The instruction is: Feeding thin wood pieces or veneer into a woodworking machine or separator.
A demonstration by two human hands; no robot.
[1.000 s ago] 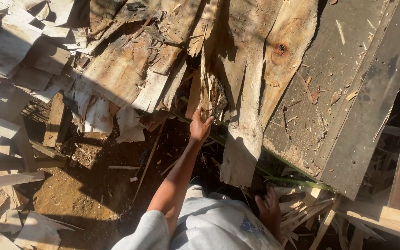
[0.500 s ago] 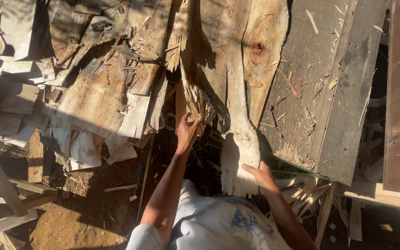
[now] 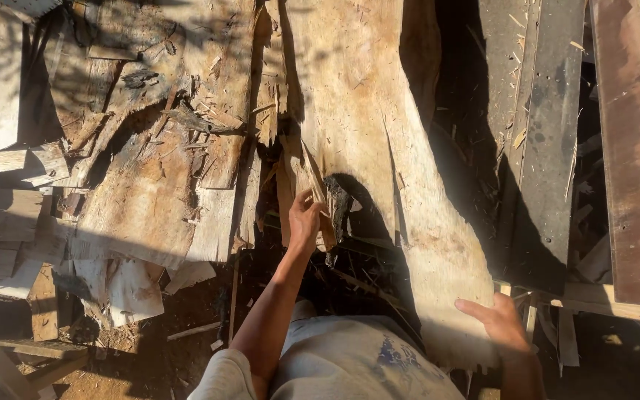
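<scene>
1. Here, in the head view, your left hand [image 3: 304, 221] reaches forward and closes its fingers around a thin, splintered strip of wood [image 3: 312, 194]; the grip is clenched on that strip.
2. The strip stands nearly upright at the near edge of the pile, just beside the broad pale slab [image 3: 379, 148] and touching the frayed splinters behind it.
3. Your right hand [image 3: 496, 320] lies flat with fingers spread on the lower end of the same pale slab; it presses rather than grasps, its palm down and nothing enclosed.
4. The pale slab runs from the top of the view down toward your body, with a dark shadow of your arm across its middle.
5. To the left lies a rough bark-faced board [image 3: 150, 192], cracked and littered with chips, in contact with smaller offcuts [image 3: 9, 222] at its left.
6. To the right lie a dark grey plank [image 3: 550, 148] and a reddish-brown plank [image 3: 631, 163], side by side, well apart from both hands.
7. Bare earth [image 3: 142, 363] shows below the pile at lower left.
</scene>
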